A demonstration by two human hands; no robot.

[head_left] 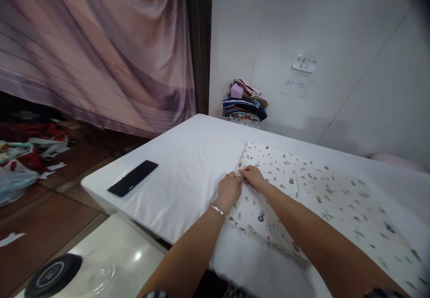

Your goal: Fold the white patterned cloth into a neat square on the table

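A white cloth with small dark prints (329, 195) lies flat on the white-covered table (188, 154). Both my hands meet at its left edge. My left hand (229, 191), with a thin bracelet at the wrist, has its fingers curled and pinches the cloth's edge. My right hand (254, 177) lies just beside it, fingers bent, gripping the same edge. A narrow fold of the cloth runs from my fingers toward the far corner.
A black phone (133, 178) lies on the table's left part. A stack of folded clothes (245, 103) stands at the far corner by the white wall. A pinkish curtain (101, 51) hangs at left. Bags and scraps (20, 163) litter the brown floor.
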